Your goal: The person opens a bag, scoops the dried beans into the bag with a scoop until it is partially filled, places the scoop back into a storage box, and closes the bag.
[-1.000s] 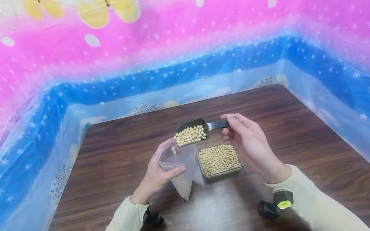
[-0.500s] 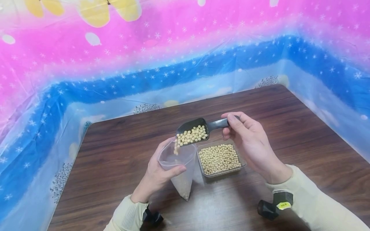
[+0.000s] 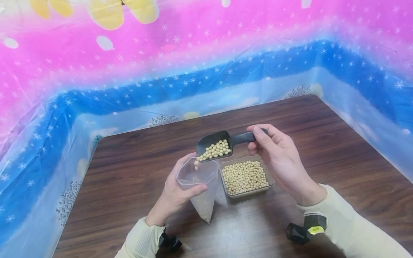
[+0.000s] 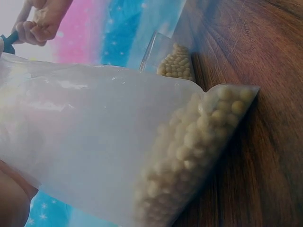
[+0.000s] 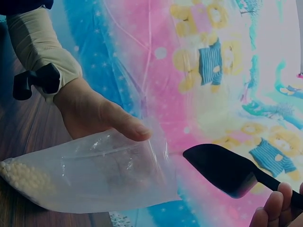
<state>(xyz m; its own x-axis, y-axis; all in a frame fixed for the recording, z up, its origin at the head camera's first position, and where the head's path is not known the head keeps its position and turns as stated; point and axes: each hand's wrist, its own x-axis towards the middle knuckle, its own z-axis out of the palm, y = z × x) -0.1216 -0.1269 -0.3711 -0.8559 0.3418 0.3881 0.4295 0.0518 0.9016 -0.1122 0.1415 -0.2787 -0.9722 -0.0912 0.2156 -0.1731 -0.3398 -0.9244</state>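
My left hand (image 3: 175, 193) grips a clear plastic bag (image 3: 206, 195) near its open mouth, thumb across the near side. Pale round soybeans (image 4: 189, 151) fill the bag's bottom, which rests on the table. My right hand (image 3: 279, 157) pinches the handle of a black scoop (image 3: 211, 141), tilted above the bag's mouth. Some soybeans (image 3: 217, 148) lie in the scoop, and a few drop off its lip into the bag. In the right wrist view the scoop (image 5: 222, 170) shows its dark underside beside the bag's rim.
A clear rectangular container (image 3: 248, 195) of soybeans stands on the brown wooden table (image 3: 142, 157), right of the bag and below my right hand. A printed pink and blue cloth (image 3: 200, 71) hangs around the table's back and sides.
Soybeans have slid off the scoop's lip into the bag, so fewer lie in the scoop. The scoop has shifted slightly; the left hand and bag stay nearly still.
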